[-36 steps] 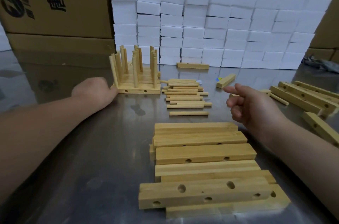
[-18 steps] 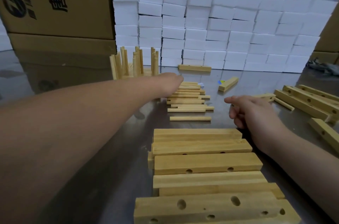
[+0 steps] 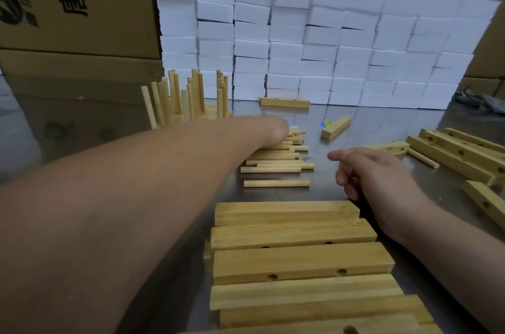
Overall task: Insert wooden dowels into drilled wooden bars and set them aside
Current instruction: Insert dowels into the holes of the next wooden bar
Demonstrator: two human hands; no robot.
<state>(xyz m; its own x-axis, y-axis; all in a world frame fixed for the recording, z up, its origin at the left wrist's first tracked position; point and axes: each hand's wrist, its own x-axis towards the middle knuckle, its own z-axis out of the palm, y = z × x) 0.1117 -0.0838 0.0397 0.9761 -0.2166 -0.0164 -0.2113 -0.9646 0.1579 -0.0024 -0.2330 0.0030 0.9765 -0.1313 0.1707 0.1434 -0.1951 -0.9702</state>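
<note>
Wooden dowels [image 3: 276,158] are lying in a loose pile at mid-table, long axes running left-right. I am laying my left hand [image 3: 270,128] on the pile's far end; its grip is hidden. My right hand [image 3: 366,169] is hovering just right, loosely open, empty.

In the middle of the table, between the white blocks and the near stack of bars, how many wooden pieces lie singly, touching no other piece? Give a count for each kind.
Short bars: 2, one far, one slanted
Dowels: 1, the nearest one
Total: 3
</note>
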